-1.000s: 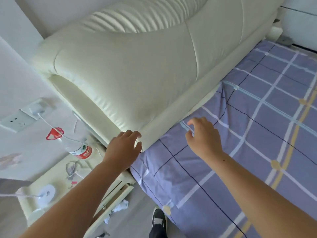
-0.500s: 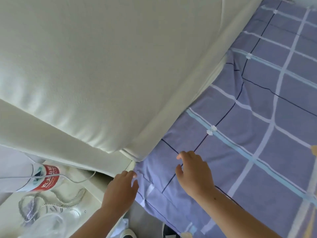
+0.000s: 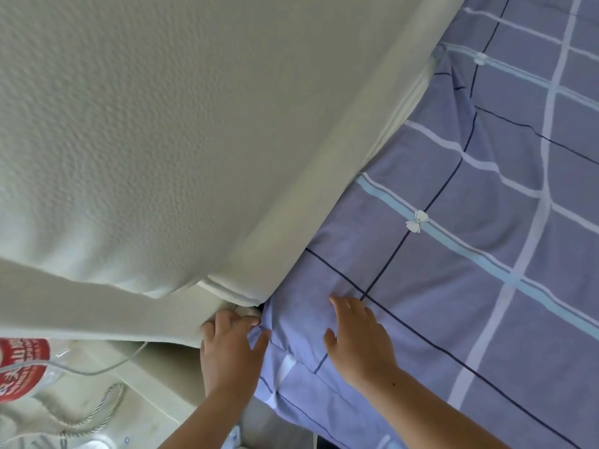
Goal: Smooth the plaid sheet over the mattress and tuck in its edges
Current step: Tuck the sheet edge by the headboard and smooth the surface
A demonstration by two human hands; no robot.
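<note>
Left hand [image 3: 230, 351] now further into headboard [image 3: 162, 140] gap — pinching plaid sheet [image 3: 453, 286] corner; right hand [image 3: 356, 345] flat, released

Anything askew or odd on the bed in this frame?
Yes: the plaid sheet is bunched and creased at the corner by the left hand, and it puckers along the headboard further up. Nothing looks spilled or damaged.

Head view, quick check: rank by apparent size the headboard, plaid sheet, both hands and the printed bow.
1. cream headboard
2. plaid sheet
3. left hand and right hand: look alike, not ranked
4. white bow print
</note>
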